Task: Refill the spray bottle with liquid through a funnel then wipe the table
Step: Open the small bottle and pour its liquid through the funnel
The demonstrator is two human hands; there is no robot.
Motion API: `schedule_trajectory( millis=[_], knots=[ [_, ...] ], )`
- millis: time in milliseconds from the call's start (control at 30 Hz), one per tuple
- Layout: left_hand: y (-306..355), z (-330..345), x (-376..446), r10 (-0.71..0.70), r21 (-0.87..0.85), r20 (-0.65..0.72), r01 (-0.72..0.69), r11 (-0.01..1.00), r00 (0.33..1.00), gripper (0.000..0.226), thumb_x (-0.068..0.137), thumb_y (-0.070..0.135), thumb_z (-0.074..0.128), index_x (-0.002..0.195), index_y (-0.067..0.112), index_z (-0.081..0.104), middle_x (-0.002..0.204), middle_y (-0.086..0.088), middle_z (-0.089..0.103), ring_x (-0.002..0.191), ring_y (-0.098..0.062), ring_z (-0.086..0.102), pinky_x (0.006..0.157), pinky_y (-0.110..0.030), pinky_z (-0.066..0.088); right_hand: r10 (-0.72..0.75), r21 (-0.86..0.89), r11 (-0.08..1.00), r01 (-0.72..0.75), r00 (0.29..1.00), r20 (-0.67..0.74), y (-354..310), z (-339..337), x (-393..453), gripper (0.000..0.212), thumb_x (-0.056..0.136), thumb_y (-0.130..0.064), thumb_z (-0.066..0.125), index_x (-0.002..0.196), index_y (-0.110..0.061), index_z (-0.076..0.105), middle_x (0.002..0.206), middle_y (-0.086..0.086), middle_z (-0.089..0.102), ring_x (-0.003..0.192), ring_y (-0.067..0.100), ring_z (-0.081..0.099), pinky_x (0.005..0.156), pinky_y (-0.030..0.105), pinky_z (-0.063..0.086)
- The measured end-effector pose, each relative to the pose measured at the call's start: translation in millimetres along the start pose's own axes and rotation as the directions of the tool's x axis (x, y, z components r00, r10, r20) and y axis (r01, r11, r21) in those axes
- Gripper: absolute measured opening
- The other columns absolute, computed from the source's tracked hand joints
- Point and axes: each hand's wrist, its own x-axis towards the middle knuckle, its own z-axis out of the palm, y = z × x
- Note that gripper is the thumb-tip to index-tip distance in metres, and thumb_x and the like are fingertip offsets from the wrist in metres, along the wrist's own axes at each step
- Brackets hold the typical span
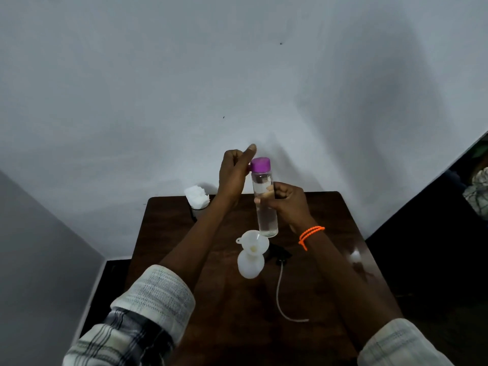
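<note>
right hand [286, 204]: centre of frame, fingers curled round the middle of the clear bottle [264, 204], thumb on the near side; holds it upright, lifted off the table
left hand [235, 175]: just left of the bottle top, fingers curled in, thumb stuck up; looks to be on the tab at the side of the purple cap [260, 165], exact contact hidden behind the palm
clear bottle: tall, narrow, clear liquid inside, level not readable; base hangs just above and right of the funnel
purple cap: on the bottle neck, whether tight or loose cannot tell
funnel [253, 240]: white, seated in the neck of the white spray bottle [250, 264], centre of frame, below the hands
spray bottle: stands on the dark wooden table [330, 225], top off
spray head [281, 256]: dark, lying on the table just right of the spray bottle, pale dip tube [280, 294] trailing toward the lower middle of frame
white cloth [196, 196]: crumpled, at the far left corner of the table, upper left of the hands, well apart from the bottles
orange band [310, 235]: on the right wrist
table edges: far edge against the pale wall [237, 75]; left and right edges both in view
open room: bare tabletop to the right of the spray head and on the near side around the dip tube; forearms cross the left and right of the top
</note>
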Motion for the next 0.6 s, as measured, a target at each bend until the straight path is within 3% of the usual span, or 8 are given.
schedule_trajectory(
  millis=[67, 133, 233, 367, 433, 500, 600],
  knots=[
    [-1, -3, -4, -0.016, -0.047, 0.004, 0.016, 0.999, 1.0, 0.034, 0.086, 0.044, 0.072, 0.091, 0.016, 0.055, 0.088, 0.003, 0.058, 0.078, -0.01, 0.063, 0.096, -0.045, 0.054, 0.0, -0.003, 1.0, 0.0, 1.0, 0.01, 1, -1, -3, 0.041, 0.066, -0.019, 0.095, 0.104, -0.017, 0.079, 0.097, 0.0, 0.08, 0.095, 0.017, 0.076, 0.088, 0.035, 0.061],
    [0, -6, -9, -0.015, -0.078, 0.074, 0.021, 0.997, 0.997, 0.03, 0.086, 0.028, 0.072, 0.109, 0.012, 0.062, 0.101, -0.001, 0.071, 0.094, -0.018, 0.069, 0.096, -0.042, 0.056, -0.003, -0.014, 1.0, 0.003, 1.0, 0.02, 1, -2, -6, 0.041, 0.066, -0.019, 0.095, 0.104, -0.017, 0.079, 0.097, 0.0, 0.08, 0.095, 0.017, 0.076, 0.088, 0.035, 0.061],
    [1, -8, -14, 0.051, -0.023, 0.149, -0.048, 0.999, 0.987, 0.05, 0.081, 0.008, 0.081, 0.128, 0.014, 0.062, 0.11, -0.007, 0.075, 0.104, -0.019, 0.072, 0.086, -0.028, 0.056, -0.012, -0.022, 1.0, 0.012, 1.0, 0.014, 1, -3, -8, 0.042, 0.066, -0.02, 0.095, 0.104, -0.017, 0.079, 0.096, 0.001, 0.08, 0.094, 0.017, 0.076, 0.085, 0.033, 0.061],
    [6, -8, -19, 0.098, 0.066, 0.088, -0.104, 0.992, 0.991, 0.067, 0.067, 0.032, 0.093, 0.127, 0.023, 0.064, 0.097, -0.001, 0.064, 0.085, -0.01, 0.066, 0.078, -0.019, 0.055, -0.024, -0.036, 0.999, 0.024, 1.0, 0.012, 0, -2, -11, 0.041, 0.064, -0.021, 0.096, 0.101, -0.016, 0.079, 0.094, 0.001, 0.08, 0.091, 0.017, 0.076, 0.084, 0.033, 0.061],
    [8, -10, -19, 0.073, 0.034, 0.111, -0.077, 0.996, 0.991, 0.07, 0.067, 0.041, 0.088, 0.129, 0.023, 0.063, 0.106, -0.004, 0.067, 0.095, -0.011, 0.068, 0.084, -0.022, 0.056, -0.024, -0.023, 0.999, 0.024, 1.0, 0.018, -1, -1, -12, 0.042, 0.065, -0.02, 0.096, 0.103, -0.016, 0.079, 0.096, 0.001, 0.08, 0.093, 0.017, 0.076, 0.085, 0.034, 0.061],
    [7, -13, -18, 0.065, -0.013, 0.181, -0.063, 0.998, 0.981, 0.067, 0.074, 0.025, 0.086, 0.135, 0.019, 0.06, 0.118, -0.007, 0.071, 0.109, -0.015, 0.069, 0.092, -0.029, 0.056, -0.019, -0.011, 1.0, 0.019, 1.0, 0.015, -2, 0, -12, 0.043, 0.065, -0.019, 0.095, 0.105, -0.017, 0.079, 0.098, 0.001, 0.08, 0.095, 0.018, 0.076, 0.087, 0.036, 0.061],
    [8, -14, -19, 0.106, 0.026, 0.191, -0.113, 0.993, 0.976, 0.073, 0.07, 0.006, 0.091, 0.135, 0.017, 0.06, 0.113, -0.005, 0.071, 0.102, -0.014, 0.072, 0.086, -0.027, 0.058, -0.024, -0.011, 1.0, 0.024, 1.0, 0.009, -2, -1, -13, 0.044, 0.065, -0.02, 0.095, 0.106, -0.017, 0.079, 0.098, 0.001, 0.08, 0.095, 0.018, 0.076, 0.087, 0.037, 0.061]
  ],
)
